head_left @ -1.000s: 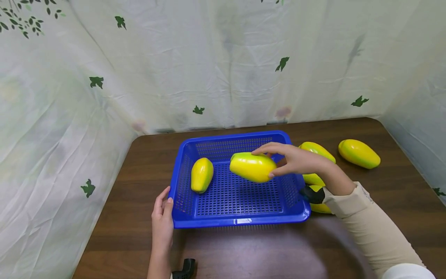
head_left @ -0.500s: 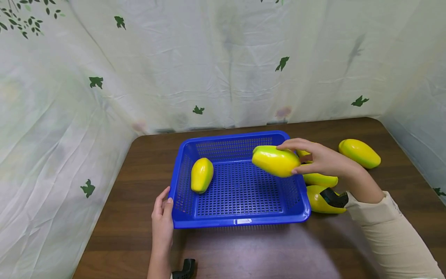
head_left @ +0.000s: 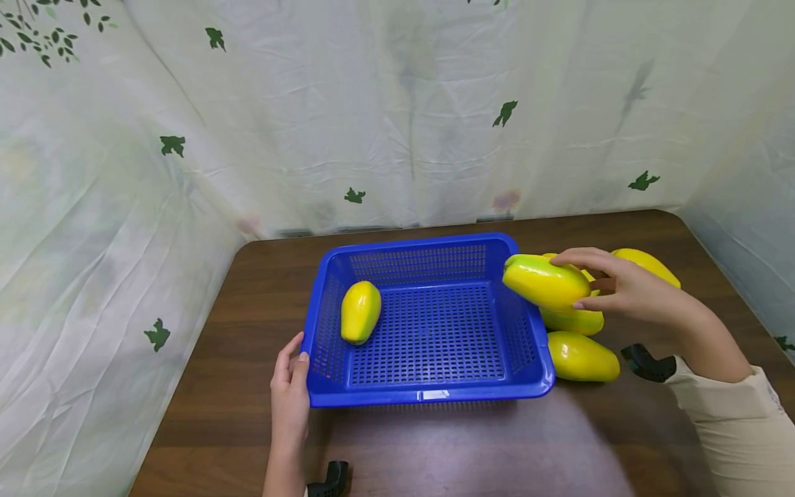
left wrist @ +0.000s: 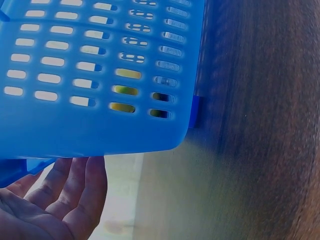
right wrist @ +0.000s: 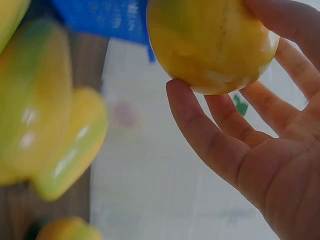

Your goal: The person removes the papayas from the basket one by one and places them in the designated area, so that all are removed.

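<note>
My right hand point(head_left: 574, 283) grips a yellow-green papaya point(head_left: 537, 279) in the air, just past the right rim of the blue slotted basket point(head_left: 428, 395). The right wrist view shows the fingers point(right wrist: 210, 135) curled round that papaya point(right wrist: 212, 42). One more papaya point(head_left: 360, 312) lies inside the basket at its left. My left hand point(head_left: 298, 348) rests with straight fingers against the basket's front left corner. From the left wrist, the palm point(left wrist: 55, 200) lies open below the basket wall point(left wrist: 100, 75).
Three more papayas lie on the brown table point(head_left: 435, 449) right of the basket: one point(head_left: 574, 321) under the held fruit, one point(head_left: 582, 356) nearer me, one point(head_left: 649, 266) behind my right hand. White leaf-print cloth point(head_left: 373, 103) walls the table's back and sides.
My right hand has carried the papaya from over the basket's middle rightward, past the right rim and above the papayas on the table. The left hand and basket have stayed put.
</note>
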A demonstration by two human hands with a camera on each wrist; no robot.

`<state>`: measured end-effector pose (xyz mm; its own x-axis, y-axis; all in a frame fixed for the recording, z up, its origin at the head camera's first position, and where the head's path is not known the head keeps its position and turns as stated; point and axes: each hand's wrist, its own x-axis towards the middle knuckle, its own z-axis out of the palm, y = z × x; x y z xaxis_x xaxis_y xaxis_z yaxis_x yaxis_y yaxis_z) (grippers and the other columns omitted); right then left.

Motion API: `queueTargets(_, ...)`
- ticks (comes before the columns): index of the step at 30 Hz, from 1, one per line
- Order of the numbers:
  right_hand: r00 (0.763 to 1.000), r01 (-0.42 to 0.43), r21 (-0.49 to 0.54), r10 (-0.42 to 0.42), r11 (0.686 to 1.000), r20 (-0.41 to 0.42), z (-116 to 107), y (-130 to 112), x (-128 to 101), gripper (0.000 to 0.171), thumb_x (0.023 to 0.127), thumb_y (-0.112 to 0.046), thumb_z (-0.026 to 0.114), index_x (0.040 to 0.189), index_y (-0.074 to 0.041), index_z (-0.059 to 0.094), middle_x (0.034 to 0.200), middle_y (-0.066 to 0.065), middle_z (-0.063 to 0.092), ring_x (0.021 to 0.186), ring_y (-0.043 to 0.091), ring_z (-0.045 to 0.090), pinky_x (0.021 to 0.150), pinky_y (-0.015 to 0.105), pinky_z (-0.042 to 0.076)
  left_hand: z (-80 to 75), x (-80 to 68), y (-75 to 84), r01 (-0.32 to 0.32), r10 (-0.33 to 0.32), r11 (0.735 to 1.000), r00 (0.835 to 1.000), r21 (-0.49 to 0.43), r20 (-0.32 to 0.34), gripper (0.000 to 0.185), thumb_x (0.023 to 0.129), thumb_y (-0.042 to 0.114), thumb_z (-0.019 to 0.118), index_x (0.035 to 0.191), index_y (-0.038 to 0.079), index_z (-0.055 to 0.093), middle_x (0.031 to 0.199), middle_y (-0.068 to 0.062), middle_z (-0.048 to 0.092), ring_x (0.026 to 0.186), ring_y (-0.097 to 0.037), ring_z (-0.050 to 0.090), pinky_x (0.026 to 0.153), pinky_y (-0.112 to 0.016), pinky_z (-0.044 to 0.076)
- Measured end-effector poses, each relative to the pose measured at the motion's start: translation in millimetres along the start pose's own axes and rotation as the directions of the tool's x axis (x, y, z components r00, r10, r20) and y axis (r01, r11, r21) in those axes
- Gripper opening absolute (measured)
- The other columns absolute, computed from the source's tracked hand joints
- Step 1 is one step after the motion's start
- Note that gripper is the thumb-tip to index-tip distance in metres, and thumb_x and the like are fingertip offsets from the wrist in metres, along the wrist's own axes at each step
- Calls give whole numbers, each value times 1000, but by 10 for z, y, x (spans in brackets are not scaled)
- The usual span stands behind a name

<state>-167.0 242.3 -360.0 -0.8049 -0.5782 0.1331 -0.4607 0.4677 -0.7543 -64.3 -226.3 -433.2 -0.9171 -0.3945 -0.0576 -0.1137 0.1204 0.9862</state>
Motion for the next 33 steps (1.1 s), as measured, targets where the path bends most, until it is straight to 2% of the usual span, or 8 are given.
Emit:
queueTargets(6,996,-39,-29,37,999,-80,-96,173,-260,60,73,3,70,127,-7,47,121,-1,44,100,5,43,73,18,45,-4,-4,2,6,-6,1000,1000,1,5,35,97,23,37,132,18,42,113,-11,51,91,-22,52,71,-23,47)
queueTargets(17,964,-214,-134,188,968,-188,-238,578,-738,66,73,-6,73,131,-9,41,117,-27,32,96,-11,35,62,16,45,-1,9,-15,2,-2,1000,1000,22,-7,35,97,23,38,132,19,43,113,-10,51,90,-21,52,70,-22,46)
queueTargets(21,945,-287,-149,254,946,-207,-263,715,-869,65,75,-8,72,131,-6,39,125,-9,35,100,1,37,64,13,42,7,19,-17,2,-1,1000,1000,24,-13,35,97,23,38,131,19,43,112,-10,51,89,-21,51,70,-22,46)
queueTargets(24,932,-336,-169,301,927,-203,-257,793,-940,65,77,-11,71,132,-3,37,128,16,36,104,20,39,66,24,46,8,19,-17,6,-6,1000,1000,24,-14,35,97,22,38,131,19,43,112,-9,51,90,-21,51,70,-21,46)
queueTargets(26,927,-353,-170,319,920,-199,-245,842,-980,66,77,-12,71,132,-1,36,125,26,36,103,25,39,67,33,46,7,18,-16,8,-8,1000,1000,26,-13,35,97,23,37,131,19,43,112,-10,51,90,-22,51,70,-22,46)
queueTargets(28,922,-366,-178,330,913,-203,-228,886,-1015,66,77,-14,71,131,-1,36,123,22,39,102,21,39,67,33,46,6,18,-16,8,-8,1000,1000,26,-11,35,97,23,37,132,19,43,112,-10,50,90,-22,51,70,-22,46)
queueTargets(29,920,-371,-183,334,910,-206,-217,911,-1030,66,77,-15,71,131,-2,37,122,20,40,101,16,39,67,27,46,6,18,-16,7,-7,1000,1000,26,-11,35,97,23,37,132,19,43,112,-10,50,90,-22,51,70,-22,46)
queueTargets(33,925,-363,-182,330,914,-189,-178,1001,-1063,65,77,-16,71,132,-2,37,122,17,40,103,20,39,66,10,35,4,17,-19,7,-7,999,1000,33,-10,35,97,24,37,131,20,43,112,-10,50,90,-22,51,70,-23,46)
